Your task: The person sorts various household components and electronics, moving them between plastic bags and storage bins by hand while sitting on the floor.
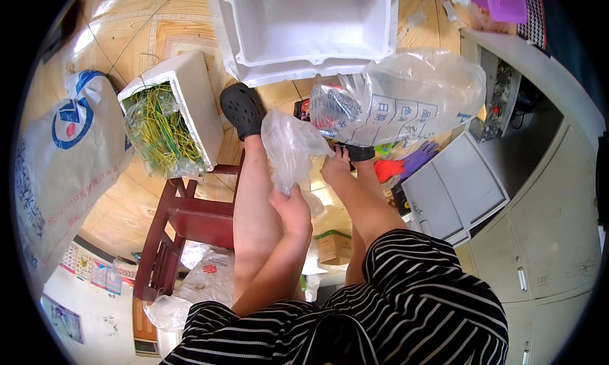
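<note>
From my remote seat I have both bare hands in view, low between the knees. The left hand [293, 211] is clenched on the near end of a thin, crumpled, translucent white plastic bag [288, 136], its thumb lying along the top. The bag's long axis runs from that grip toward the far side, leaning slightly left, and one loose edge spreads right to the right hand [336, 165]. That hand sits farther out, at the bag's right corner; I cannot tell whether its fingers pinch the film or merely touch it. So the left hand has the near end, while the right is nearer the spread edge.

Just beyond the right hand lies a large, clear plastic bag with blue printing [425, 95], stretched left to right. At the far side stands a white rectangular foam box [311, 22], open toward me. On the left, a smaller white foam box [200, 105] lies with its opening turned sideways, packed with yellow-green stringy strands [158, 130].
</note>
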A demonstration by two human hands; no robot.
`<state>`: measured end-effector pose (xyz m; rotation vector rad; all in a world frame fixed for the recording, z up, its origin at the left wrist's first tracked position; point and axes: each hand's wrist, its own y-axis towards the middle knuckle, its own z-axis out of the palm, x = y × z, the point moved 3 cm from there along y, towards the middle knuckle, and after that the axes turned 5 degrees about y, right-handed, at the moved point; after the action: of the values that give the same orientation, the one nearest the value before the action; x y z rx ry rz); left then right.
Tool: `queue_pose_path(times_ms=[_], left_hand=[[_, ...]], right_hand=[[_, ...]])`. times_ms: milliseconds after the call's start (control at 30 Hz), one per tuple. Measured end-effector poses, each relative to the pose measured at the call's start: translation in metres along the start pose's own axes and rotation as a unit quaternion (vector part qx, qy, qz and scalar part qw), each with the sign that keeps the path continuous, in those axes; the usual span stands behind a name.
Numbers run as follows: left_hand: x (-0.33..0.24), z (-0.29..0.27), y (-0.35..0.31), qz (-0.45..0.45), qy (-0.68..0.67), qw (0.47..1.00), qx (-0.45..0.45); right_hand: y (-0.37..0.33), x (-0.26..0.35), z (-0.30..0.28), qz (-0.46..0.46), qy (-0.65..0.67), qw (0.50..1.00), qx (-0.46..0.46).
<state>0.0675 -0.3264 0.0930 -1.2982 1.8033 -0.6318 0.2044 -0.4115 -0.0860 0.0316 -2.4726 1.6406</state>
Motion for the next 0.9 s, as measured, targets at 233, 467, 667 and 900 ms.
queue_pose_path(times_ms=[233,467,667,900], left_hand=[[0.002,0.022,-0.01,-0.276,-0.158,0.947,0.036],[0.008,0.029,-0.014,-0.085,-0.129,0.988,0.011],[0.002,0.037,-0.02,-0.065,-0.061,0.996,0.009],[-0.012,0.043,-0.019,-0.01,-0.036,0.999,0.025]], right_hand=[[-0.059,0.022,-0.098,-0.018,0.671,0.707,0.222],[-0.128,-0.047,-0.134,-0.014,0.811,0.556,0.18],[-0.054,-0.164,-0.148,0.155,0.851,0.501,-0.024],[-0.027,-0.238,-0.158,0.196,0.881,0.317,-0.29]])
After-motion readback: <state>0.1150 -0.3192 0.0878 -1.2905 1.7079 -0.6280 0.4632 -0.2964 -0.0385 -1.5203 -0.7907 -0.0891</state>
